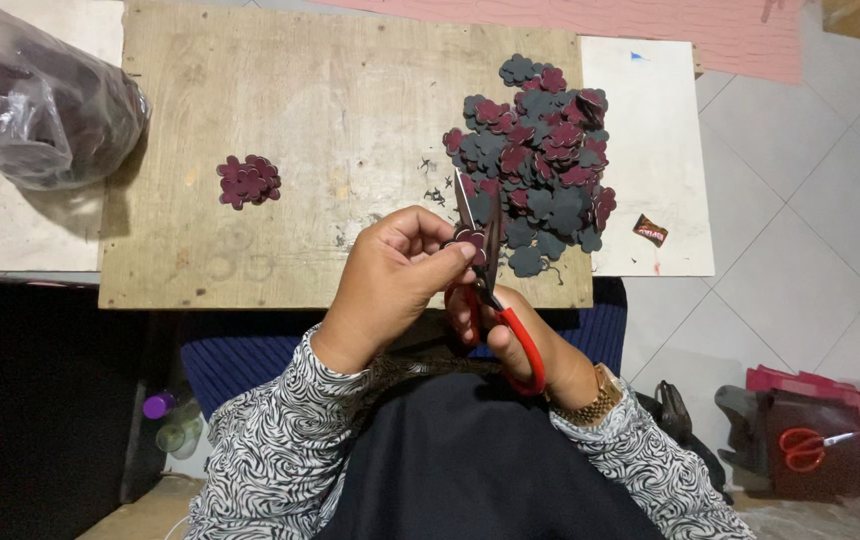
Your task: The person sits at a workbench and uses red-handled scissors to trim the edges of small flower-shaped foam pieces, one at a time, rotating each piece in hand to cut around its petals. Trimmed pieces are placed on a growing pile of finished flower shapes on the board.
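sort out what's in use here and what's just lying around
In use: left hand, flower piece, right hand, red scissors, big flower heap, small stack, board.
Lying about: plastic bag, candy wrapper, spare scissors.

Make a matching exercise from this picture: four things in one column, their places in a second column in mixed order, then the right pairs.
Things:
1. red-handled scissors
2. small stack of maroon flower cutouts
3. clear plastic bag
4. second pair of red scissors

Places:
A. lower right, on the dark sheet on the floor
B. in the right hand
C. top left corner, beside the wooden board
D. left part of the wooden board, lying alone

Pairs: 1-B, 2-D, 3-C, 4-A
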Motion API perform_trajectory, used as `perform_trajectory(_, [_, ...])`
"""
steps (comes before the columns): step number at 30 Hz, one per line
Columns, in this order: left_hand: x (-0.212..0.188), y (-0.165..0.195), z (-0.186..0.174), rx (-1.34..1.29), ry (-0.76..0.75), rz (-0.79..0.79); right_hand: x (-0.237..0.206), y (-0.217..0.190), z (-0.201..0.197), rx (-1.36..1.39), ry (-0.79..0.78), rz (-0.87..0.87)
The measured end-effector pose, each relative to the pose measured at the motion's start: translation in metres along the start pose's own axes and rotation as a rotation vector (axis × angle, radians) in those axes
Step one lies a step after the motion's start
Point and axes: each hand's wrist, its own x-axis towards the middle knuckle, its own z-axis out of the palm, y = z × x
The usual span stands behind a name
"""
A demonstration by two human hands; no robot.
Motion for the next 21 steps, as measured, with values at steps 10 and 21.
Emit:
perform_trajectory(10, [-0.0026, 0.0052, 0.0037, 0.031, -0.026, 0.043, 0.0020, 0.0010, 0.0013, 0.010, 0.059, -0.017])
perform_trajectory(21, [-0.0009, 0.0063, 0.0050, 0.140, 0.005, 0.052, 0.0025, -0.0018, -0.0020, -0.015, 0.058, 0.026])
